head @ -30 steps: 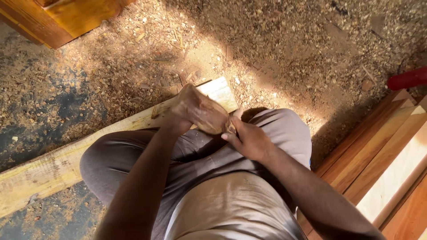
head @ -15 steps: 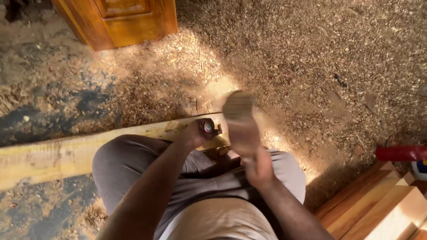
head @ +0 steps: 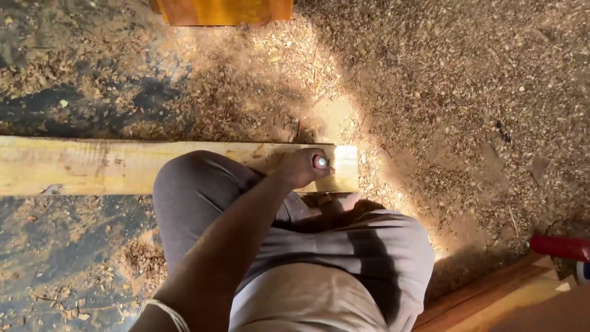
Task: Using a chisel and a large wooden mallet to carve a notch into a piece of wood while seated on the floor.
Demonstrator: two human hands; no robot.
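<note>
Lying flat on the floor, a long pale wooden plank runs straight from left to right across the view, its long axis crosswise to the person looking down at it. Its squared right end sits in a bright patch of sunlight, and its left part runs out of view at the picture's edge.

Resting on top of the plank, just short of that right end, is the left hand. Its fingers are curled closed around a small object with a round red tip; what the object is cannot be told. The left forearm reaches up to the plank from the bottom of the view, crossing a bent knee in grey trousers that covers the plank's middle.

Of the right hand, nothing is seen; it is the left that sits on the plank.

Around the plank, the floor is thick with sawdust and wood shavings. Beyond the plank's far side stands a piece of orange-brown woodwork. Below and right of the plank's end lie stacked boards and a red cylindrical item.
</note>
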